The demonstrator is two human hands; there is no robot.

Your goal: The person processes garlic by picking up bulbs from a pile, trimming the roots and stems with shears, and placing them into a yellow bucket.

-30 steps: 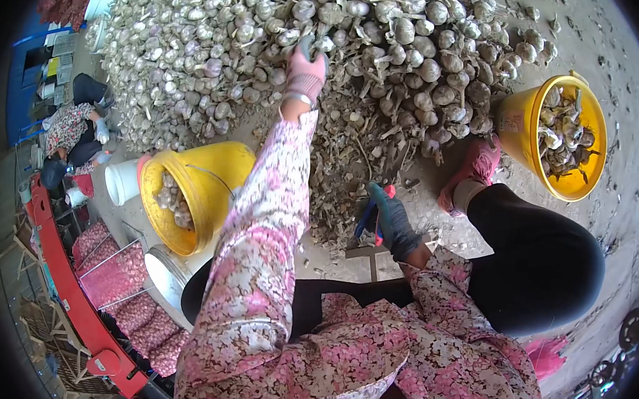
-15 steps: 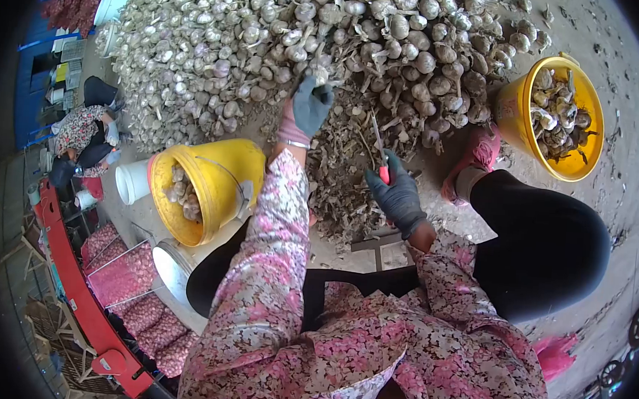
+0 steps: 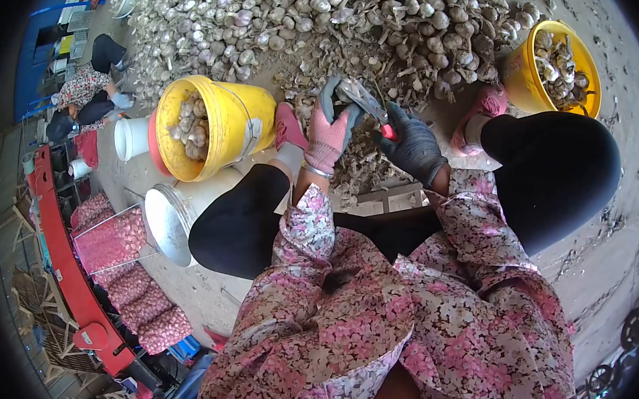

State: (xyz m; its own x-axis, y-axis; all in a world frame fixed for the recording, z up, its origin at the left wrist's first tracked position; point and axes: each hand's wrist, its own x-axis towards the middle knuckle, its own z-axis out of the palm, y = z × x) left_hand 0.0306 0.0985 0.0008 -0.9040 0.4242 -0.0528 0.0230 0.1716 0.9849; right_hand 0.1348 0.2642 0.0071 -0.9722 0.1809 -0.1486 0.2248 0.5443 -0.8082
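My left hand (image 3: 330, 130), in a pink and grey glove, is raised over the litter of dry skins. Its curled fingers hold a pale garlic bulb (image 3: 355, 95) whose stalk end points to the right. My right hand (image 3: 414, 143), in a dark grey glove, is closed on the red handle of a knife (image 3: 388, 132). The narrow blade is up against the garlic; exactly where it touches is too small to tell. Beyond both hands spreads a large heap of garlic (image 3: 287, 19).
On the left lies a tilted yellow bucket (image 3: 225, 111) with trimmed bulbs inside, above a white bucket (image 3: 174, 215). Another yellow bucket (image 3: 524, 77) holds garlic at the right. A co-worker (image 3: 86, 94) sits at far left. Pink net sacks (image 3: 131, 290) stand beside a red beam (image 3: 69, 278).
My left hand has come back from the heap with a garlic bulb, toward my body and my right hand. The knife has met the bulb, and the view has shifted slightly.
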